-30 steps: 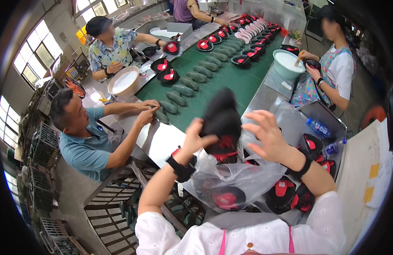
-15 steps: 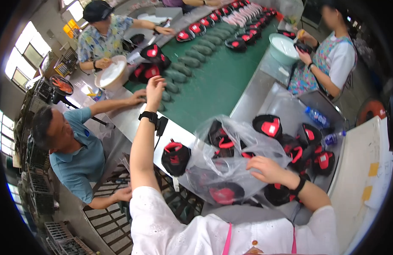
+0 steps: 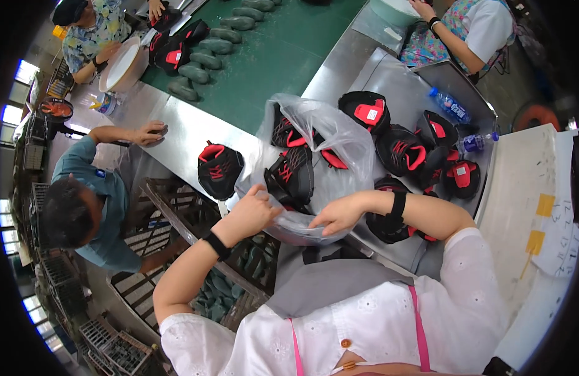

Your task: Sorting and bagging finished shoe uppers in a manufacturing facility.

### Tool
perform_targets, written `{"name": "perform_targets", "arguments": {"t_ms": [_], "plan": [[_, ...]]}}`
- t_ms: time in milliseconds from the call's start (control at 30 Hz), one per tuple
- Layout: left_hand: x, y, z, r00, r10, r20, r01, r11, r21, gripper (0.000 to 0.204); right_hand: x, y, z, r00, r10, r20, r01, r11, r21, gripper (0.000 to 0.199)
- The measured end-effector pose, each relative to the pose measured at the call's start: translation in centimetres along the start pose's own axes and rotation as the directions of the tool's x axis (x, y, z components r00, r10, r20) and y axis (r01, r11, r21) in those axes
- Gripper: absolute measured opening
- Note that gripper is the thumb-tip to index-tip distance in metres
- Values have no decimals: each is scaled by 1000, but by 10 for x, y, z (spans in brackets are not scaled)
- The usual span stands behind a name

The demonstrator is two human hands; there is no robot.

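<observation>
Handling a clear plastic bag (image 3: pixel 349 135) at its near edge, both hands low on the film. Landmark for all positions below: the bag.

Left hand (image 3: pixel 252 210): at the bag's near-left corner, fingers curled closed, grasping the film. Right hand (image 3: pixel 341 214): at the bag's near-right side, fingers bent, tips against the film; cannot tell whether any of it is pinched. Black strap on each wrist.

Bag contents: black shoe uppers (image 3: pixel 292 175) with red lining and red lacing, seen through the open mouth and partly through the film; exact count unclear. The bag itself lies on a metal worktop (image 3: pixel 192 143), just in front of the wearer's grey apron (image 3: pixel 346 281).

Left of the bag, just beside it: one single upper (image 3: pixel 220 170), black and red, on the metal. Right of the bag: a loose cluster of similar uppers (image 3: pixel 399 150), some overlapping; beyond these, two plastic bottles (image 3: pixel 451 105).

Beyond the bag: green surface (image 3: pixel 289 69) carrying a row of grey-green foot-shaped forms (image 3: pixel 206 59). Below and left of the bag: dark barred rack (image 3: pixel 176 216), with more such forms visible under it. Farther left of the bag: co-worker in a blue shirt (image 3: pixel 92 169), one hand at the worktop's edge.
</observation>
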State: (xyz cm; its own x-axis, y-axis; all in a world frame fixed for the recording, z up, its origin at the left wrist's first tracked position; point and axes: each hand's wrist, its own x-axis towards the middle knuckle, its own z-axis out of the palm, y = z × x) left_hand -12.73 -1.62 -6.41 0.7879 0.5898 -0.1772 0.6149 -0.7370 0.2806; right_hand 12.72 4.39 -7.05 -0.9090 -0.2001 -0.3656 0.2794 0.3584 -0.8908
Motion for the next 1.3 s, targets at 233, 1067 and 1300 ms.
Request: {"name": "perform_targets", "arguments": {"t_ms": [233, 1067, 1300], "plan": [[-28, 61, 9, 964, -215, -156, 208, 976, -61, 49, 16, 22, -19, 582, 463, -669, -628, 778, -8, 56], [29, -22, 43, 777, -627, 59, 620, 745, -246, 54, -115, -8, -68, 329, 304, -894, 614, 650, 447, 30], [36, -34, 42, 719, -635, -281, 531, 764, -368, 43, -203, 7, -64, 75, 377, -923, -504, 813, 291, 26]]}}
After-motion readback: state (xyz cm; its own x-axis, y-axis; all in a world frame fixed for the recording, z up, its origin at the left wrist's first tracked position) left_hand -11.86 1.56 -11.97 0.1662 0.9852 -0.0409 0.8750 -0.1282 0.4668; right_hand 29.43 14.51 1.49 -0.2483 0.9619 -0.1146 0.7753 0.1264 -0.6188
